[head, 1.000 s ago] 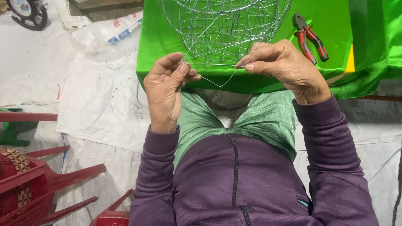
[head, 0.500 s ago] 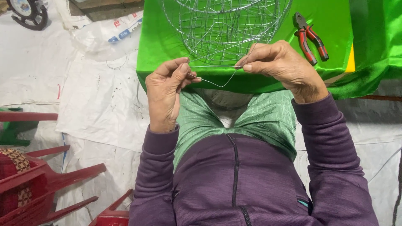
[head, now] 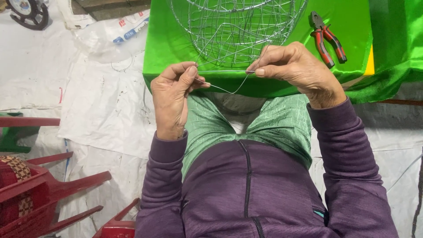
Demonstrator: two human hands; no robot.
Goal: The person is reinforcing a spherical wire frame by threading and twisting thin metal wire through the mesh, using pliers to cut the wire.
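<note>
- my left hand [head: 172,99] sits left of centre in the frame, thumb and forefinger pinched on one end of a thin bent wire [head: 229,90].
- my right hand [head: 295,70] is right of centre, fingers curled and pressed together, pinching the other end of that wire at the fingertips.
- the wire runs between my two hands, one strand nearly straight and level, another sagging in a shallow v below it, just in front of the table's near edge.
- the wire basket [head: 238,26], round and made of silver mesh, stands at the upper centre on the green cloth [head: 176,44], just beyond my hands; i can't tell whether the wire is joined to it.
- red-handled pliers [head: 327,40] lie on the cloth at the upper right, apart from my right hand.
- a red plastic chair [head: 39,189] is at the lower left, on white sheeting [head: 101,101].
</note>
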